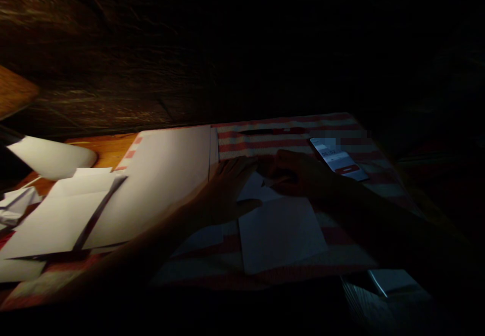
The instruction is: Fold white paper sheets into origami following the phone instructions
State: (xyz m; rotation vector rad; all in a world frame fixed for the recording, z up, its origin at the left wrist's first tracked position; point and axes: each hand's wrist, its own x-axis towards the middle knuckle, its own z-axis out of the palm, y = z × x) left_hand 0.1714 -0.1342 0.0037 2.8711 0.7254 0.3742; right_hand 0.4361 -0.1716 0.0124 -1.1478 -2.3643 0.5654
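Observation:
A white sheet of paper (282, 235) lies on the striped cloth before me, in dim light. My left hand (231, 189) rests flat across its upper left part, fingers stretched out and thumb apart. Close by on the right, my right hand (293, 172) is closed with bent fingers over the sheet's upper edge. A small dark pointed shape shows below those fingers. What they grip is too dark to make out.
A phone (339, 159) with a lit screen lies at the right on the red-and-white striped cloth (242, 146). Behind my hands is a slim dark object with a red part (290, 131). Large white sheets (170, 169) and folded papers (64, 214) cover the left, near a white cylinder (56, 156).

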